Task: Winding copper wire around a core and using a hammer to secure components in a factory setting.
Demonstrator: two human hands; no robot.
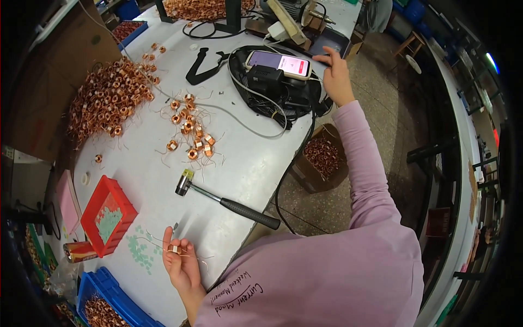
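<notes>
My left hand [184, 268] is closed around a small copper wire coil [174, 249], whose thin wire leads stick out past the fingers. At the table's right edge my right hand [336, 80] reaches toward a lit phone [280, 64], fingers apart and with nothing in them. The phone rests on a black mesh bag [256, 92] with cables. Between the hands lies a hammer [231, 204] with a black grip. Beyond it is a loose cluster of copper coils [190, 128]. Small pale green pieces [140, 250] are scattered beside my left hand.
A large heap of coils [111, 98] stands at the far left. Nearer are a red tray [129, 210] with green pieces, a battery-like can [80, 252] and a blue bin [117, 291] of copper parts. A cardboard box [310, 182] sits on the floor; machinery [294, 22] stands at the back.
</notes>
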